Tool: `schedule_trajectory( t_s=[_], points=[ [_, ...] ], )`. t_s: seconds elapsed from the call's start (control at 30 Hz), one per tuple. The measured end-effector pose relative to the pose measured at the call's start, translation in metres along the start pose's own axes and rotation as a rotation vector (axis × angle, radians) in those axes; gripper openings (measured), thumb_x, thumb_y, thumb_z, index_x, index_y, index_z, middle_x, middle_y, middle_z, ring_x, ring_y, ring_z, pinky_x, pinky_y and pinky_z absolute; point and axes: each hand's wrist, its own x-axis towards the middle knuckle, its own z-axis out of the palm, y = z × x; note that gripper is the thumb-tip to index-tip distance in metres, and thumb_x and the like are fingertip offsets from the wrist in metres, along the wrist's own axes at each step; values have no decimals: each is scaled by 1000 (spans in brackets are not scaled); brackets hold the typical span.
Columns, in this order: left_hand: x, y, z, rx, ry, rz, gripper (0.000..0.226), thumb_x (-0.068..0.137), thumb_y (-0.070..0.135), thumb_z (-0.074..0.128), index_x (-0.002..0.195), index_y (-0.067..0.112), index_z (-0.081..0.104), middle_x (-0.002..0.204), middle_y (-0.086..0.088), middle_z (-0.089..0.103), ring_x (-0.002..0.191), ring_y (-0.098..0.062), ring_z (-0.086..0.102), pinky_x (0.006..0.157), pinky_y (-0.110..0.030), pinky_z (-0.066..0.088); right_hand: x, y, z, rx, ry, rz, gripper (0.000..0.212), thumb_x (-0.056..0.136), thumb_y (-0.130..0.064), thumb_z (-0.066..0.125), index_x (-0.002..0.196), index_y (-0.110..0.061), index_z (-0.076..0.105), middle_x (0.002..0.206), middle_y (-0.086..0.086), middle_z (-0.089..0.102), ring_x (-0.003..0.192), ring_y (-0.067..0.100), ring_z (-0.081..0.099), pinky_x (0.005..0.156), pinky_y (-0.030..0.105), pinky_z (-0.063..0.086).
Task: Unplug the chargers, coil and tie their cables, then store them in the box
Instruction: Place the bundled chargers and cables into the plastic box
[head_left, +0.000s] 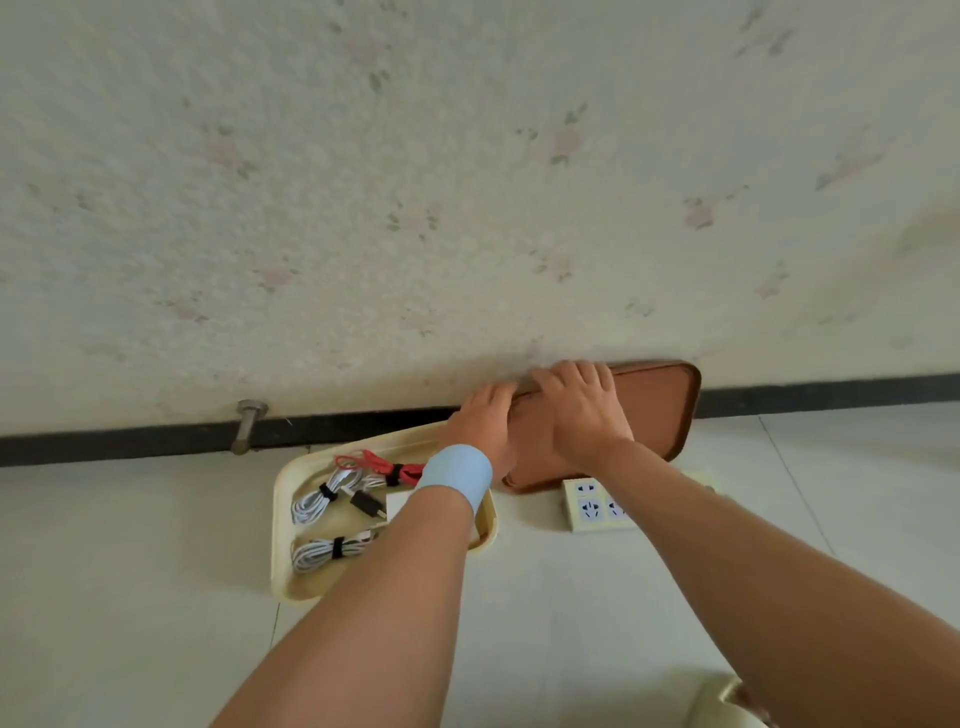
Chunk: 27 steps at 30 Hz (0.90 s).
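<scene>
Fingers first: what are they doing?

Fingers (550, 376) of the right hand (576, 410) are curled over the top edge of a brown lid (660, 415), gripping it. The left hand (483, 415) hooks its fingers (493, 395) round the lid's left end, grasping it too. A pale blue wristband (457, 475) sits on the left wrist.

How does the lid stand?

Tilted, with its top edge at the wall (467, 208) and its lower edge on the floor (156, 597), just beside a white power strip (589, 506).

And the cables?

In a cream box (283, 519) on the floor, left of the lid. Two white cables (311, 504) and a red cable (363, 462) lie coiled and bound with black ties, with a black charger (366, 504) among them. The left forearm crosses over the box's right side.

The room?

Pale floor tiles, faded floral wallpaper, a black baseboard (130, 441) and a metal doorstop (249, 423) at it.

Any writing?

Any print on the strip is too small to read.
</scene>
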Motion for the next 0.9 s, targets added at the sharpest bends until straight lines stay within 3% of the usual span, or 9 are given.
schedule_trajectory(
  t_s=[0.1,0.23,0.33,0.47,0.53,0.7,0.83,0.9],
  points=[
    [0,4,2,-28,-59,-18,66,94,11,46,152,32,24,154,-3,33,137,-27,38,110,-41,38,0,3,-7,-68,-30,-11,61,79,-5,55,137,-22,50,130,8,46,122,31,41,111,41,28],
    [-3,4,-2,-33,-56,8,55,97,22,51,150,29,34,148,-3,43,134,-25,42,109,-38,39,-3,11,-14,-111,-106,26,42,87,-5,53,125,-22,52,123,4,55,115,27,53,102,41,33],
    [-5,10,-13,-17,33,52,47,95,23,54,141,30,46,134,2,53,124,-21,48,99,-39,46,-4,7,-23,-98,-50,-110,37,89,-8,55,123,-23,56,113,2,59,105,26,58,93,38,35],
    [-12,10,-41,101,225,42,37,94,11,51,126,28,59,116,0,64,106,-23,57,86,-38,50,-2,-12,-37,55,112,-236,45,64,5,73,105,-13,71,89,7,62,77,30,60,66,35,40],
    [-20,1,-54,132,298,27,35,95,8,49,121,26,62,111,-1,65,101,-24,57,84,-37,51,0,-21,-46,78,132,-267,41,63,2,78,99,-15,72,85,4,61,71,27,59,59,31,39],
    [-53,-52,-85,31,436,-48,24,97,13,51,110,24,68,105,-1,62,96,-23,59,81,-35,50,-4,-41,-63,30,-40,-267,46,87,-6,62,127,-26,51,110,0,53,90,21,55,83,36,49],
    [-81,-97,-100,64,413,-131,21,96,13,54,104,26,69,103,0,63,87,-22,60,75,-35,51,-11,-71,-58,43,-90,-318,34,94,-8,52,124,-22,57,109,4,52,88,24,54,78,37,47],
    [-95,-115,-101,77,390,-161,27,94,9,54,106,28,68,107,3,63,94,-21,61,78,-34,50,-13,-91,-50,43,-92,-350,36,95,-8,54,129,-22,56,114,5,50,95,25,53,81,37,47]
  ],
)
